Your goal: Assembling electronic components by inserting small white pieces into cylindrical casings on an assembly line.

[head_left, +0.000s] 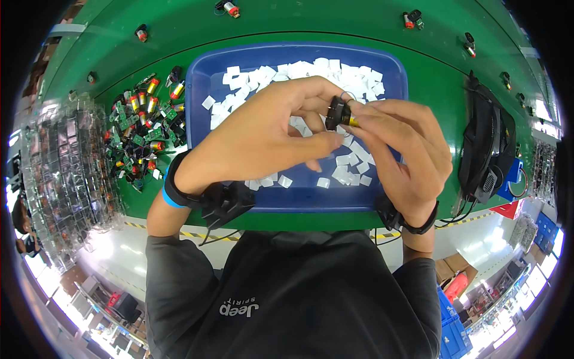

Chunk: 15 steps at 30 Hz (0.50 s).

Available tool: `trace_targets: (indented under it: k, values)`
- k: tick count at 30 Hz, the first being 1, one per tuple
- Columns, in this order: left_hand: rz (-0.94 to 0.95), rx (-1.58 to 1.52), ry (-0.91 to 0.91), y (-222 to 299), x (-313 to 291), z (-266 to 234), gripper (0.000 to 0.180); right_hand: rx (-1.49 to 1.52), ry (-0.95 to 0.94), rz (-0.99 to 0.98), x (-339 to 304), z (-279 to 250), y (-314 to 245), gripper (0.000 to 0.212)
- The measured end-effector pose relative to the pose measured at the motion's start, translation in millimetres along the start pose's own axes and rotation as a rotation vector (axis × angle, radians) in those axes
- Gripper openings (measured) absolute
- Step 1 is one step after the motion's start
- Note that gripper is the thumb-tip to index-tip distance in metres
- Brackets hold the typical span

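Observation:
Over the blue tray (239, 203), both hands meet at a small black round part (338, 113) with thin dark wires and a yellow cylinder (353, 121), like a small battery cell. My left hand (263, 131) curls its thumb and fingers around the black part. From the other side, my right hand (412, 143) pinches the yellow cylinder between thumb and fingertips. Many small white square pieces (287, 70) lie loose in the tray beneath. Some of the black part is hidden behind the fingers.
On the green table (287, 30), left of the tray, sits a pile of small cells and green circuit boards (140, 125). Stacked clear plastic trays (66, 179) stand further left. A black bag (487, 140) lies at the right. Single cell pieces (228, 9) dot the far side.

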State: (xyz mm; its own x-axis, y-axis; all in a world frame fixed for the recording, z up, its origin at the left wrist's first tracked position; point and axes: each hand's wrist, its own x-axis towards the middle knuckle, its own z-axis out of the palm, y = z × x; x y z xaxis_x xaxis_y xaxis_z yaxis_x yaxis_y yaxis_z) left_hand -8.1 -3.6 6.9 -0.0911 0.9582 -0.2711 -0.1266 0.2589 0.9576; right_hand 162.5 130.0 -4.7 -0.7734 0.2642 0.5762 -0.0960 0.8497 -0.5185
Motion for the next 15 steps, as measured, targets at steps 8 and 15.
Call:
trace_targets:
  k: [8, 15]
  values:
    - [0.034, -0.090, 0.053, -3, 4, 6, 0.031, -0.093, -0.004, -0.073, 5, -2, -2, 0.031]
    - [0.160, -0.282, 0.069, 4, 3, 7, 0.031, 0.250, 0.046, 0.160, -6, -19, 2, 0.031]
